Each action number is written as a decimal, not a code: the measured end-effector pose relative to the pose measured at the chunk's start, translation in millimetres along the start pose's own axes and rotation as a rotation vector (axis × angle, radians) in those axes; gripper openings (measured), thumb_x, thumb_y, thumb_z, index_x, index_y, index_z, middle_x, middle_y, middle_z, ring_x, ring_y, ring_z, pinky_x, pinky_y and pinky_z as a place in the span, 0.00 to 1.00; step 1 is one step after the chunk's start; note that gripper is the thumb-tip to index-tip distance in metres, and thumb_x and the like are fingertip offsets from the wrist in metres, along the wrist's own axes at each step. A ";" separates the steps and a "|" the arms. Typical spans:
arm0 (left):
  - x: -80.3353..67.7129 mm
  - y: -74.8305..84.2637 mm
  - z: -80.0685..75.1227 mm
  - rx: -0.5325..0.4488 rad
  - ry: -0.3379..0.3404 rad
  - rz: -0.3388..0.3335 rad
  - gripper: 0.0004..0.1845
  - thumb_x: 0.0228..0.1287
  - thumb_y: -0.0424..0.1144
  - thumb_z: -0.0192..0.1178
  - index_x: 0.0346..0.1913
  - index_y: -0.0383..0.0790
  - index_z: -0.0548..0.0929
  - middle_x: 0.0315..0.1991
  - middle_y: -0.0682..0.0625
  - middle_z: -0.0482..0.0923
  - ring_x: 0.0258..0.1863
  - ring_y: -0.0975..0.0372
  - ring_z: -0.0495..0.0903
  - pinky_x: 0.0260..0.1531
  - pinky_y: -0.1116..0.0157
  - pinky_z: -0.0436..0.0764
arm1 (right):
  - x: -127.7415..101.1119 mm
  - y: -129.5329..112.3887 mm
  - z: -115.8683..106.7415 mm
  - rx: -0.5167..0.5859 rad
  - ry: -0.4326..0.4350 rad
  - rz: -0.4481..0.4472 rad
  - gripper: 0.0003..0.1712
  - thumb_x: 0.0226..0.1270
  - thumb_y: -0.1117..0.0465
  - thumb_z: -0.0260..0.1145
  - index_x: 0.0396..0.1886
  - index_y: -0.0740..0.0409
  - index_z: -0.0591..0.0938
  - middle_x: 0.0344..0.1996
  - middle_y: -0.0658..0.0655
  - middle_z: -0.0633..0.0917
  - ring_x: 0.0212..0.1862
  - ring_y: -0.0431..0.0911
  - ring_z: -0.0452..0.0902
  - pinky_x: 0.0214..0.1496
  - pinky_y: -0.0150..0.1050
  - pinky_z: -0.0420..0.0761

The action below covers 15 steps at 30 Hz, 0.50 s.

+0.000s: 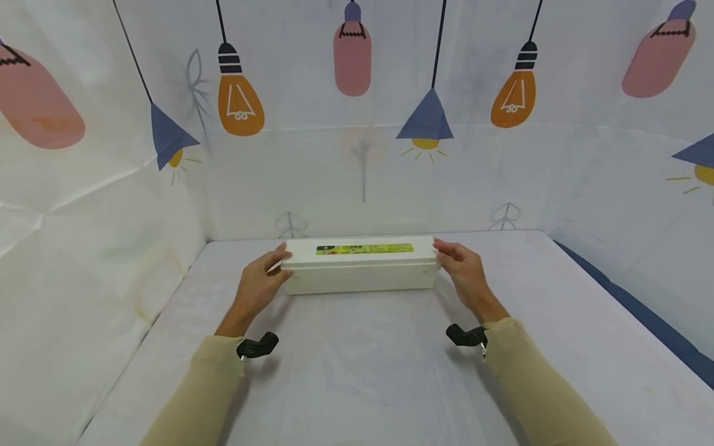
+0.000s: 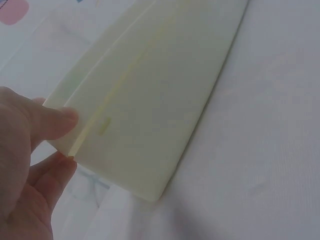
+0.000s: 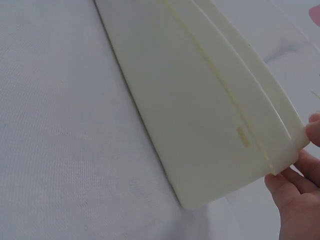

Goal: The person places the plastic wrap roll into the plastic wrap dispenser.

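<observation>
A long white lidded box (image 1: 359,280) lies crosswise on the table. Its lid (image 1: 301,251) sits on top and carries a yellow-green label (image 1: 365,249). At the box's left end, my left hand (image 1: 258,284) holds the lid's end; in the left wrist view the thumb (image 2: 57,124) lies on the lid's front corner and fingers reach its lower edge. Opposite it, my right hand (image 1: 466,274) grips the right end of the lid. In the right wrist view, fingertips (image 3: 275,184) of that hand are right under the lid's edge, beside the box body (image 3: 175,100).
A white cloth covers the table (image 1: 362,365). Behind the box stands a white fabric wall (image 1: 312,179) printed with lamps and bulbs, and similar fabric closes both sides. A dark blue strip (image 1: 641,306) runs along the table's right edge.
</observation>
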State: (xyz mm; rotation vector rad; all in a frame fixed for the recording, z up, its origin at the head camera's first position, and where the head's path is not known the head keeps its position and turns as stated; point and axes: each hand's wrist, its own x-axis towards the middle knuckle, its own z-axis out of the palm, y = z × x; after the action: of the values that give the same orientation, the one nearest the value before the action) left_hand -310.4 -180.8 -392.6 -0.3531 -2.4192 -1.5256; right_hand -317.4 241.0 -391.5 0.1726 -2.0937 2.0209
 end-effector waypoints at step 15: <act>-2.7 -7.2 -0.4 -0.001 0.011 0.003 0.20 0.66 0.28 0.65 0.61 0.32 0.80 0.73 0.51 0.65 0.72 0.59 0.64 0.60 0.66 0.73 | -1.2 0.4 2.5 0.013 -0.011 0.001 0.20 0.75 0.73 0.56 0.63 0.78 0.72 0.70 0.64 0.70 0.72 0.53 0.64 0.69 0.39 0.69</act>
State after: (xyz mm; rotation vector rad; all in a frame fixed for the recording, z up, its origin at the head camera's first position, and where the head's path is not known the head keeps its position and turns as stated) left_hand -310.3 -184.3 -399.5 -0.3480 -2.4082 -1.5239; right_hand -316.5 238.5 -392.2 0.1853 -2.0884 2.0394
